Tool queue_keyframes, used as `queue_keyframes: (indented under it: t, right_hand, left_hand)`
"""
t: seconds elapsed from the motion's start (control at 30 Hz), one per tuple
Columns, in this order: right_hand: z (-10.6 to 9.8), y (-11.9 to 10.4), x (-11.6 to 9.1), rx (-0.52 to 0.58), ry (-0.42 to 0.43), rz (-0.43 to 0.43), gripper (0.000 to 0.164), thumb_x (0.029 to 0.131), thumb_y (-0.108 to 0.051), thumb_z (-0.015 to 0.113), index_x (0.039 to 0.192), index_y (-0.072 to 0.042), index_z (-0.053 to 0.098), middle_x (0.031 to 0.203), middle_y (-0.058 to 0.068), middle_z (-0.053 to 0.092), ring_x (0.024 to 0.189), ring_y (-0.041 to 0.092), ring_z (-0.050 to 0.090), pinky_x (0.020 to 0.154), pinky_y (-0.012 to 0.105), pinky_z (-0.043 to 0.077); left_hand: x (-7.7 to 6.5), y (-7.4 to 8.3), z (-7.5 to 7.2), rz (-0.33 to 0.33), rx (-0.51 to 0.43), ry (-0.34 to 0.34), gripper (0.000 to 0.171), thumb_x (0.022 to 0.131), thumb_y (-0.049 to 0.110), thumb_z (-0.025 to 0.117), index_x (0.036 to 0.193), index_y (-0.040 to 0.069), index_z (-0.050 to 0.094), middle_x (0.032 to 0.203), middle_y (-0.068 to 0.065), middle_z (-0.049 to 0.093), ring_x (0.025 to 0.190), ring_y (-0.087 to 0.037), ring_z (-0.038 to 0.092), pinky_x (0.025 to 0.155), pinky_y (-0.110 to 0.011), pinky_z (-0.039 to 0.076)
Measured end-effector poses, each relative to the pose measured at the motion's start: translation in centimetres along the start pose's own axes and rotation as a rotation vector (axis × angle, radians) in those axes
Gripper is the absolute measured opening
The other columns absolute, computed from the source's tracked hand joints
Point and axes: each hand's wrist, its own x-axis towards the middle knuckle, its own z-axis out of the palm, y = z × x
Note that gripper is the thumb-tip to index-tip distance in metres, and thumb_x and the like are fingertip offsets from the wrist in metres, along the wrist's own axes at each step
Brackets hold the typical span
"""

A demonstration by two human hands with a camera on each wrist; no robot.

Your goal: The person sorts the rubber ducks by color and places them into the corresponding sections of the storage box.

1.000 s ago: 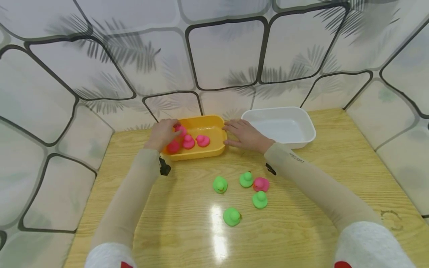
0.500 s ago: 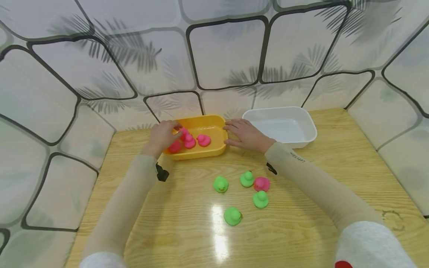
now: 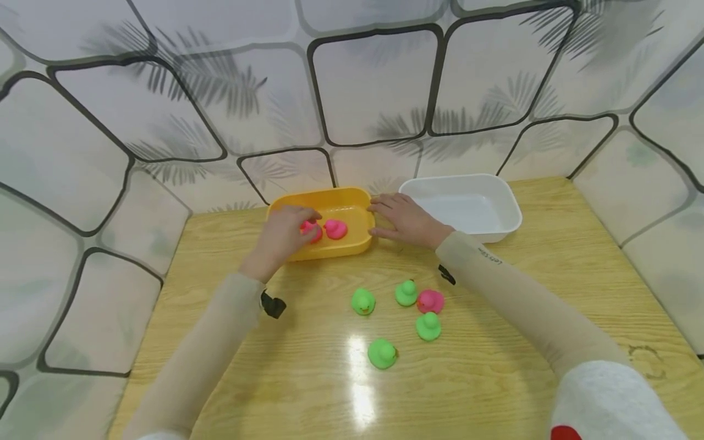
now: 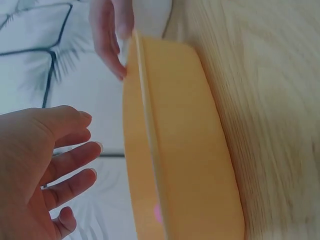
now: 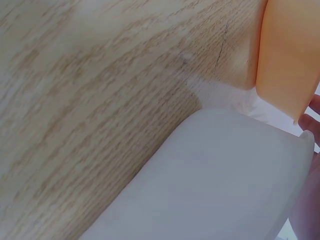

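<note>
My left hand [image 3: 283,235] hovers over the left part of the yellow tray [image 3: 360,245], fingers loosely bent and holding nothing. In the left wrist view that hand [image 4: 47,160] is above the rim, apart from it. A pink rubber duck [image 3: 313,233] shows just below its fingertips, and another pink rubber duck [image 3: 335,230] sits beside it. The hand covers the tray's left part. My right hand [image 3: 409,223] lies at the tray's right end, its fairly straight fingers touching the rim. In the right wrist view its fingertips reach the yellow wall [image 5: 290,55].
A white tray [image 3: 514,223] stands to the right, close behind my right hand. Nearer on the wooden table [image 3: 308,366] lie several green rubber ducks [image 3: 363,302] and one pink rubber duck [image 3: 431,301]. A patterned cloth wall [image 3: 374,91] closes off the back and sides.
My left hand has moved right from the tray's left end, so it now covers pink ducks that were visible there. My right hand stays at the rim.
</note>
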Motion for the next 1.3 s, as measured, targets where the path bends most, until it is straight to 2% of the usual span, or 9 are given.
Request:
queue_keyframes:
  t: [0.13,0.23,0.53,0.73,0.93,1.13,1.3]
  right_hand:
    - [-0.2,-0.1,0.0,0.002,-0.001,0.006,0.061,0.104,-0.047,0.061,0.148,-0.005,0.054,0.156,0.016,0.047,0.145,0.037,0.039,0.124,0.054,0.023]
    - [-0.3,-0.1,-0.1,0.001,0.006,-0.001,0.059,0.104,-0.045,0.062,0.146,-0.004,0.055,0.154,0.017,0.048,0.144,0.038,0.04,0.123,0.055,0.024]
    - [-0.2,0.0,0.0,-0.026,-0.006,-0.007,0.06,0.104,-0.045,0.062,0.146,-0.004,0.055,0.155,0.018,0.048,0.145,0.04,0.04,0.123,0.057,0.024]
    - [-0.4,-0.1,0.1,-0.032,-0.019,0.002,0.061,0.104,-0.047,0.061,0.148,-0.004,0.054,0.157,0.018,0.047,0.147,0.04,0.037,0.123,0.058,0.022]
    - [-0.7,-0.3,0.1,-0.018,-0.016,0.002,0.06,0.104,-0.046,0.062,0.147,-0.004,0.055,0.156,0.019,0.049,0.148,0.041,0.038,0.122,0.059,0.023]
    - [-0.7,-0.4,0.1,-0.014,-0.022,0.004,0.061,0.104,-0.046,0.062,0.147,-0.004,0.054,0.156,0.018,0.048,0.148,0.04,0.037,0.123,0.058,0.022]
    - [-0.7,-0.5,0.0,0.002,-0.026,0.013,0.061,0.104,-0.046,0.062,0.148,-0.005,0.054,0.157,0.018,0.048,0.149,0.04,0.036,0.123,0.058,0.021]
  left_hand:
    - [-0.3,1.8,0.5,0.091,0.026,0.052,0.021,0.094,0.019,0.075,0.111,0.006,0.077,0.102,-0.009,0.076,0.097,-0.034,0.066,0.084,-0.053,0.051]
    - [-0.6,3.3,0.9,0.136,0.038,0.046,0.021,0.094,0.021,0.077,0.11,0.007,0.076,0.102,-0.007,0.076,0.098,-0.031,0.067,0.085,-0.051,0.052]
    - [-1.7,7.8,2.6,0.224,0.024,-0.038,0.026,0.095,0.025,0.078,0.116,0.01,0.076,0.111,-0.005,0.075,0.103,-0.028,0.063,0.092,-0.046,0.051]
    - [-2.1,10.4,3.9,0.275,-0.002,-0.154,0.029,0.099,0.032,0.073,0.123,0.015,0.074,0.121,-0.002,0.074,0.112,-0.026,0.062,0.098,-0.047,0.048]
    - [-2.1,12.1,5.5,0.346,0.037,-0.214,0.032,0.102,0.037,0.069,0.127,0.018,0.073,0.125,0.001,0.073,0.119,-0.023,0.061,0.098,-0.044,0.048]
    - [-1.8,13.1,7.0,0.366,0.062,-0.266,0.034,0.103,0.041,0.065,0.131,0.022,0.071,0.126,0.004,0.071,0.123,-0.019,0.06,0.102,-0.04,0.046]
    - [-1.7,14.0,8.0,0.385,0.068,-0.306,0.032,0.103,0.038,0.067,0.131,0.023,0.071,0.129,0.004,0.069,0.125,-0.018,0.058,0.103,-0.039,0.046]
